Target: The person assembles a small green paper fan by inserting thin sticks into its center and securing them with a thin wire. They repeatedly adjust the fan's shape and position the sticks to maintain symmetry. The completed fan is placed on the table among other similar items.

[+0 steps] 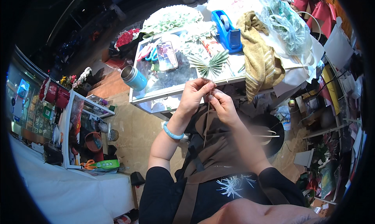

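My left hand (194, 95) and my right hand (224, 108) meet just off the front edge of the glass-topped table, thumbs and fingertips pinched together. Between them they grip a thin brown stick (207, 124), whose lower end hangs down in front of my apron. A pleated fan-shaped piece of green and white paper (209, 63) spreads right above my fingertips. Its base meets my left fingers, and I cannot tell how it joins the stick. A pale blue bangle (173, 131) circles my left wrist.
On the table (156, 94) are a blue metal cup (136, 81), a phone (167, 56), scissors (151, 53), a blue tape dispenser (229, 34) and a brown towel (258, 48). Clear plastic wrap (283, 26) lies at the far right. A black round stool (269, 132) stands right of me.
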`<state>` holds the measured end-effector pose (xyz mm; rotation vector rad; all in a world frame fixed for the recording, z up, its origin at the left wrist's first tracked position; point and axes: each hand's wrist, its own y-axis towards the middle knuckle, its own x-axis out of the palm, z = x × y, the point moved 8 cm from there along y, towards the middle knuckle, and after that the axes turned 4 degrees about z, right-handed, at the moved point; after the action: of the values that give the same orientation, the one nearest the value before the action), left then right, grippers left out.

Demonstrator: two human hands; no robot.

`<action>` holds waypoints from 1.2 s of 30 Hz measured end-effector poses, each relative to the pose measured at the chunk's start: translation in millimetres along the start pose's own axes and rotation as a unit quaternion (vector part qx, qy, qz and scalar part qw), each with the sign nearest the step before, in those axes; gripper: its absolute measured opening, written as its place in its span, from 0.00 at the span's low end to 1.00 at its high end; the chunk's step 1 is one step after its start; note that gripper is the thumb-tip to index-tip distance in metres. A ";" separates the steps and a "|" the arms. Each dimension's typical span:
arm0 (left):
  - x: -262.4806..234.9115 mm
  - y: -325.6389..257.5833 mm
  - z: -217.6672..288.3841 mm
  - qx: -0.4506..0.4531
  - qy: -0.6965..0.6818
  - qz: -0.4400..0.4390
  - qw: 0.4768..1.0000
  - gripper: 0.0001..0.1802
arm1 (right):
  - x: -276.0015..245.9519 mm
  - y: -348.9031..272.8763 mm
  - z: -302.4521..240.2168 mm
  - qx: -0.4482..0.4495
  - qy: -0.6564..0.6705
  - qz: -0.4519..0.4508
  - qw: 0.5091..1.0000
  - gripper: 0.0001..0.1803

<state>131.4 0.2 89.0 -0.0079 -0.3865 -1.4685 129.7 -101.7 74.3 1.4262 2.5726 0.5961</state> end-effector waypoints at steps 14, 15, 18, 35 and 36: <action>-8.2 -1.0 -13.6 -0.090 -0.175 -0.040 0.980 0.06 | 14.6 -6.4 16.3 0.068 0.121 -0.077 0.987 0.11; -9.8 -1.8 -14.9 -0.095 -0.176 -0.029 0.979 0.06 | 14.4 -5.6 16.9 0.065 0.118 -0.074 0.988 0.11; -11.9 -2.8 -13.0 -0.073 -0.151 0.004 0.986 0.07 | 13.1 -4.7 17.7 0.058 0.109 -0.063 0.990 0.11; 8.8 -0.9 11.8 0.018 -0.154 -0.014 0.988 0.08 | 13.8 -9.8 2.9 0.064 0.107 -0.077 0.989 0.12; 8.6 -1.0 11.7 0.017 -0.156 -0.009 0.988 0.08 | 13.9 -9.8 2.8 0.065 0.108 -0.078 0.989 0.12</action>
<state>128.0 -5.4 102.0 -0.2098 -0.6665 -1.4814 115.4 -93.9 68.7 1.2420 2.9081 0.6000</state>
